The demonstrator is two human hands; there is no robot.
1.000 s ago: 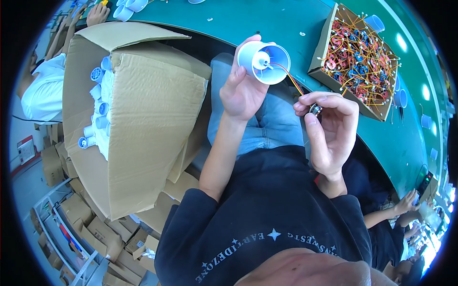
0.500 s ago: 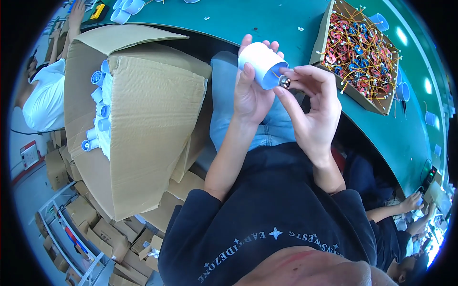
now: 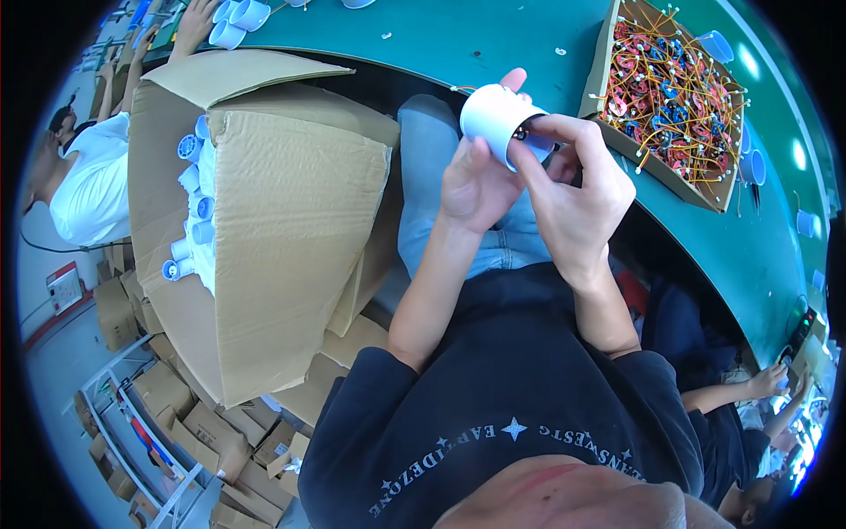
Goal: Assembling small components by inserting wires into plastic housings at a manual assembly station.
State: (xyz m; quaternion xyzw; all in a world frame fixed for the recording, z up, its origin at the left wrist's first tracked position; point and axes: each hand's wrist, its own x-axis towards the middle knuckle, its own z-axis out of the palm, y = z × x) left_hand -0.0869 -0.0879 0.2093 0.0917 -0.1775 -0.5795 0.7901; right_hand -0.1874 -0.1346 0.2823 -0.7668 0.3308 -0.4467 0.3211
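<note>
My left hand (image 3: pixel 476 181) is wrapped round a white plastic cup (image 3: pixel 495 116), holding it tilted above my lap with its open end toward the right. A thin yellow wire sticks out at the cup's far left end. The thumb and fingers of my right hand (image 3: pixel 582 181) reach into the cup's mouth. They pinch a small dark round part (image 3: pixel 521 133), which sits just inside the rim and is mostly hidden by the fingers and the cup wall.
On the green table (image 3: pixel 423 53), a cardboard tray (image 3: pixel 608 123) holds many red and blue discs with yellow wires. White cups (image 3: pixel 227 33) stand at the back left. A large carton (image 3: pixel 295 238) with small white plastic parts is left of my legs. Other people work at both sides.
My right hand has pushed the small dark part from outside the cup's mouth into it. A yellow wire now shows at the cup's other end. Both hands have shifted slightly right.
</note>
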